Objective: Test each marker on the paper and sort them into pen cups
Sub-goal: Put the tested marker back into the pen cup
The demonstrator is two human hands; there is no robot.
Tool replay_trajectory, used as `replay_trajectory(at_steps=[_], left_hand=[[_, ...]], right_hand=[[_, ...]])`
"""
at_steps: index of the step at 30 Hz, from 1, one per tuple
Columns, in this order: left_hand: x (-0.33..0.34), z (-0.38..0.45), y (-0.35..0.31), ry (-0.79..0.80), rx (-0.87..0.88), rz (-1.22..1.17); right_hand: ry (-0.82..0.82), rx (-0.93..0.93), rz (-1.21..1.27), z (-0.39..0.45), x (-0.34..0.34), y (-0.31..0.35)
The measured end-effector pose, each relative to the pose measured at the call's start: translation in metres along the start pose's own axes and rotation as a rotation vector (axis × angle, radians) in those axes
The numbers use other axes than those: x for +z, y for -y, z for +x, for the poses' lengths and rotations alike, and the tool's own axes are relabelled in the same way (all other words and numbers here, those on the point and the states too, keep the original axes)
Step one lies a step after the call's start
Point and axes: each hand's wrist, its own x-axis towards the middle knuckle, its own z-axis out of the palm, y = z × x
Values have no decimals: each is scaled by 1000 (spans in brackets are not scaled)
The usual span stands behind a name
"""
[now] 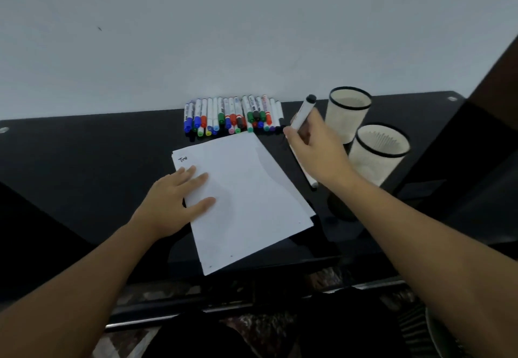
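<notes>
White paper sheets (246, 189) lie on the black table (84, 155), with a short black scribble near the top left corner. My left hand (171, 203) rests flat on the paper's left edge. My right hand (316, 150) is right of the paper, holding a white marker with a black cap (304, 110) tilted upward, cap on. Several markers with coloured caps (232, 116) lie in a row against the wall. Two white mesh pen cups with black rims stand at the right, one farther (347, 113) and one nearer (378, 153); both look empty.
Another white marker (307, 172) lies on the table under my right hand, beside the paper. A dark object (487, 147) rises at the right edge. The wall (224, 35) stands right behind the marker row.
</notes>
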Motion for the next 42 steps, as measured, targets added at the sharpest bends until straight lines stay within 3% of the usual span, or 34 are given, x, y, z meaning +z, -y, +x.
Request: replay_trajectory(at_steps=[7, 14, 28, 36, 42], left_hand=[[0, 1, -7, 24, 11, 23], [2, 2, -5, 28, 10, 14], [1, 2, -7, 7, 14, 7], [-4, 0, -13, 23, 1, -33], [-9, 4, -15, 35, -22, -74]], right_hand=[[-214, 67, -84, -4, -81, -10], [-321, 173, -166, -6, -113, -32], [-200, 300, -238, -17, -112, -51], [-294, 34, -223, -7, -99, -22], [-161, -163, -252, 7, -49, 7]])
